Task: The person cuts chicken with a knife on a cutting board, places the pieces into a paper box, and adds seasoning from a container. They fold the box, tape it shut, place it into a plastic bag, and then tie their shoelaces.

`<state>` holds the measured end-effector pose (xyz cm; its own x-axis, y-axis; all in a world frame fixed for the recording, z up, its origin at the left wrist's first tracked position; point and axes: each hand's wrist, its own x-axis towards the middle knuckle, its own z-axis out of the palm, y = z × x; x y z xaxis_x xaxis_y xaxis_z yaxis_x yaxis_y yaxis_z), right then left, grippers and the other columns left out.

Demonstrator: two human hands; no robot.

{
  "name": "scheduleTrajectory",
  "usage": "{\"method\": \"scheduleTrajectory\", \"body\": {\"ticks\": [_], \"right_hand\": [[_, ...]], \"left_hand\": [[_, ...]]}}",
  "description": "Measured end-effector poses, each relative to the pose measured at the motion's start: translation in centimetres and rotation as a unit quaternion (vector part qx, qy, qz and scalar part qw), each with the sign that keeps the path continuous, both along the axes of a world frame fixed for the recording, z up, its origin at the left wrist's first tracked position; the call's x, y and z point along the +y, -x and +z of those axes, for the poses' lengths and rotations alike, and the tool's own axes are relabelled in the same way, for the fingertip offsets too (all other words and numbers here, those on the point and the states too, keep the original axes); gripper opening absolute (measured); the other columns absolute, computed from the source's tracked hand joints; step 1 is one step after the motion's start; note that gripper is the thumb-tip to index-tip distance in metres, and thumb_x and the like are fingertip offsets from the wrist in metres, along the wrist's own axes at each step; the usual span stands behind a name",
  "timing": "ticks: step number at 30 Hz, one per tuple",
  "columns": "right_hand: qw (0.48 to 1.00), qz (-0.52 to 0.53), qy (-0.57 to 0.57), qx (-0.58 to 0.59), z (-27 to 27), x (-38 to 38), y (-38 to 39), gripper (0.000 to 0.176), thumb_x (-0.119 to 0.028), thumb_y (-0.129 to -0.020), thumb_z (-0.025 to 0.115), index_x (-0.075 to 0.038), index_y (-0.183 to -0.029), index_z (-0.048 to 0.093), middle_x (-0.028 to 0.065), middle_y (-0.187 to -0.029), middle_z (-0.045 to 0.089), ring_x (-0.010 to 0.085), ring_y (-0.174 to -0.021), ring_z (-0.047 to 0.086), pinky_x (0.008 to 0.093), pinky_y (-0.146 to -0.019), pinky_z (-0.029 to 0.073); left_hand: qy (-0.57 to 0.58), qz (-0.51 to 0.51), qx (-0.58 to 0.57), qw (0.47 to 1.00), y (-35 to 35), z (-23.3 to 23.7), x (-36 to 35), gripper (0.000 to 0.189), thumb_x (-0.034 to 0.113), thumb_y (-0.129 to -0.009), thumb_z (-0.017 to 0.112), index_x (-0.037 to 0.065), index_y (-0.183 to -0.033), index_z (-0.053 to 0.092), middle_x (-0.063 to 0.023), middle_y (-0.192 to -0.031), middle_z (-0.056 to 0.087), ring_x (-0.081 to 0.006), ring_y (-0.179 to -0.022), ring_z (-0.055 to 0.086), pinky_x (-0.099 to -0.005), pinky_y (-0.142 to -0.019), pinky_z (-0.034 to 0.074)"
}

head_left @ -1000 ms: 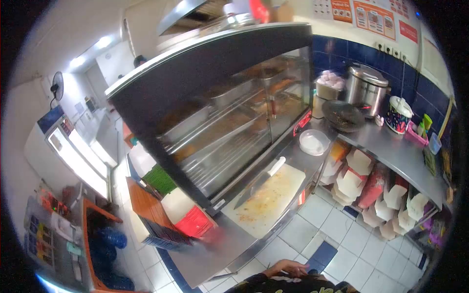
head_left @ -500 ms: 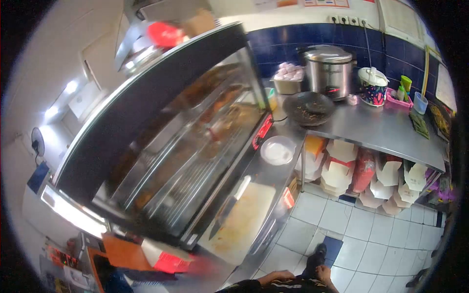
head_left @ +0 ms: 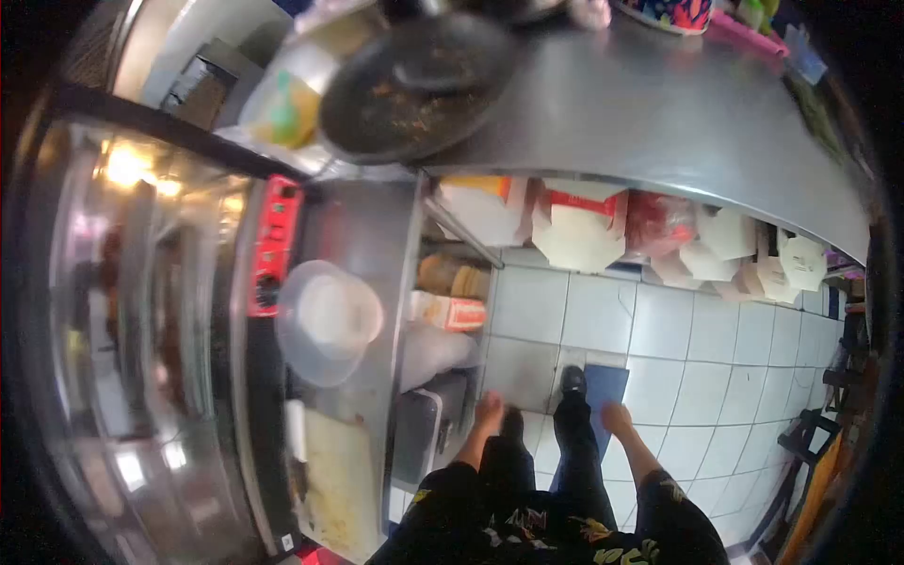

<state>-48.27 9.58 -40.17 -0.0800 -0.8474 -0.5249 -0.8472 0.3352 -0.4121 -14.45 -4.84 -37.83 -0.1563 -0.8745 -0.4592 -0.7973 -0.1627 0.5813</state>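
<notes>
My left hand (head_left: pixel 488 412) hangs low beside my leg, near the shelf under the side counter, with no held thing visible. On the other side, my right hand (head_left: pixel 616 417) hangs over the tiled floor and touches nothing that I can see. Both hands are small and blurred, and their fingers cannot be made out. Left of my left hand, a clear plastic tub (head_left: pixel 294 330) with something white in it stands on the steel side counter (head_left: pixel 358 221). Nearer to me lies a stained cutting board (head_left: pixel 339 485), with a white knife handle (head_left: pixel 297 431) at its left edge.
A glass food warmer (head_left: pixel 155 367) with a red control panel (head_left: pixel 275 245) fills the left. A dark wok-shaped pan (head_left: pixel 419 127) sits on the back worktop (head_left: pixel 659 113). Open white takeaway boxes (head_left: pixel 576 234) and a red bag (head_left: pixel 659 221) occupy the shelf below. Black furniture (head_left: pixel 808 435) stands right.
My view has swung down and closer to the worktop corner, so my legs and both hanging hands show more fully. My hands have moved apart to either side of my legs.
</notes>
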Motion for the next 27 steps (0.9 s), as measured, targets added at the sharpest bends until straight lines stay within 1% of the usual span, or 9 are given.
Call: {"method": "scheduleTrajectory", "body": {"ticks": [2, 3, 4, 10, 12, 17, 21, 24, 27], "right_hand": [[0.998, -0.027, 0.025, -0.057, 2.2, -11.0, -2.6, 0.019, -0.02, -0.08, 0.051, -0.003, -0.085, 0.059, 0.0178, -0.081, 0.06, 0.0363, -0.077, 0.058, 0.0458, -0.068, 0.047], [0.994, 0.031, 0.073, -0.068, -3.0, -14.2, -4.3, 0.022, -0.021, -0.083, 0.05, -0.002, -0.09, 0.058, 0.0181, -0.089, 0.06, 0.0361, -0.085, 0.057, 0.0438, -0.073, 0.048], [0.975, -0.121, 0.092, -0.16, -2.0, -19.0, -7.0, 0.027, -0.023, -0.085, 0.049, -0.001, -0.098, 0.058, 0.0176, -0.099, 0.059, 0.034, -0.094, 0.056, 0.041, -0.08, 0.047], [0.97, 0.05, 0.08, -0.224, -4.5, -39.8, -23.9, 0.038, -0.021, -0.078, 0.06, -0.006, -0.113, 0.055, 0.0161, -0.111, 0.057, 0.0337, -0.101, 0.055, 0.041, -0.086, 0.046], [0.965, 0.039, 0.048, -0.255, -5.4, -41.6, -28.8, 0.043, -0.022, -0.077, 0.062, -0.004, -0.115, 0.053, 0.0183, -0.114, 0.055, 0.035, -0.104, 0.053, 0.0415, -0.088, 0.044], [0.96, -0.216, 0.07, -0.166, -8.8, -41.2, -34.2, 0.052, -0.024, -0.072, 0.067, 0.0, -0.115, 0.049, 0.0212, -0.113, 0.053, 0.0378, -0.112, 0.043, 0.0431, -0.093, 0.037], [0.966, -0.156, -0.001, -0.204, -8.8, -41.6, -32.3, 0.052, -0.025, -0.072, 0.066, -0.001, -0.116, 0.05, 0.0205, -0.111, 0.053, 0.0388, -0.11, 0.044, 0.0446, -0.09, 0.038], [0.946, -0.178, 0.036, -0.269, -11.2, -41.3, -33.4, 0.034, -0.023, -0.072, 0.068, -0.003, -0.097, 0.058, 0.0134, -0.103, 0.056, 0.0342, -0.099, 0.049, 0.0448, -0.082, 0.042], [0.944, -0.047, 0.078, -0.316, -12.8, -40.9, -34.5, 0.057, -0.028, -0.07, 0.066, -0.005, -0.119, 0.05, 0.0183, -0.11, 0.055, 0.0364, -0.108, 0.048, 0.0441, -0.089, 0.04]], "left_hand": [[0.009, 0.077, 0.054, 0.996, 0.0, -4.6, -3.3, 0.029, 0.026, -0.086, 0.049, 0.004, -0.103, 0.054, -0.022, -0.092, 0.058, -0.0409, -0.086, 0.056, -0.0471, -0.074, 0.045], [0.029, 0.123, 0.081, 0.989, 0.0, -7.4, -4.2, 0.03, 0.025, -0.086, 0.049, 0.002, -0.104, 0.053, -0.0226, -0.095, 0.057, -0.0403, -0.089, 0.054, -0.0465, -0.076, 0.044], [0.021, 0.127, 0.079, 0.989, 0.1, -9.4, -5.5, 0.03, 0.025, -0.086, 0.049, 0.002, -0.104, 0.053, -0.0226, -0.095, 0.057, -0.0403, -0.089, 0.054, -0.0465, -0.076, 0.044], [0.216, 0.014, -0.093, 0.972, -1.3, -17.4, -14.2, 0.03, 0.021, -0.084, 0.053, -0.002, -0.104, 0.051, -0.0198, -0.099, 0.055, -0.0309, -0.095, 0.052, -0.0454, -0.082, 0.04], [0.227, 0.246, 0.102, 0.937, -0.3, -18.0, -14.7, 0.038, 0.028, -0.086, 0.053, -0.001, -0.109, 0.047, -0.0147, -0.104, 0.052, -0.0251, -0.099, 0.05, -0.0452, -0.089, 0.038], [0.291, 0.088, -0.104, 0.947, -1.7, -18.5, -14.2, 0.041, 0.029, -0.086, 0.053, -0.001, -0.113, 0.044, -0.0145, -0.108, 0.05, -0.0246, -0.103, 0.048, -0.0446, -0.093, 0.035], [0.317, 0.032, -0.18, 0.931, -2.3, -18.8, -13.8, 0.044, 0.03, -0.085, 0.053, 0.0, -0.116, 0.042, -0.0143, -0.111, 0.049, -0.0242, -0.106, 0.047, -0.044, -0.096, 0.033], [0.337, -0.003, -0.243, 0.909, -2.4, -19.8, -14.1, 0.047, 0.031, -0.085, 0.054, 0.0, -0.118, 0.041, -0.0142, -0.113, 0.048, -0.0238, -0.108, 0.046, -0.0437, -0.099, 0.032], [0.362, -0.048, -0.319, 0.875, -2.8, -22.1, -13.9, 0.049, 0.032, -0.085, 0.054, 0.001, -0.12, 0.039, -0.014, -0.116, 0.047, -0.0235, -0.11, 0.045, -0.0433, -0.101, 0.03]]}}
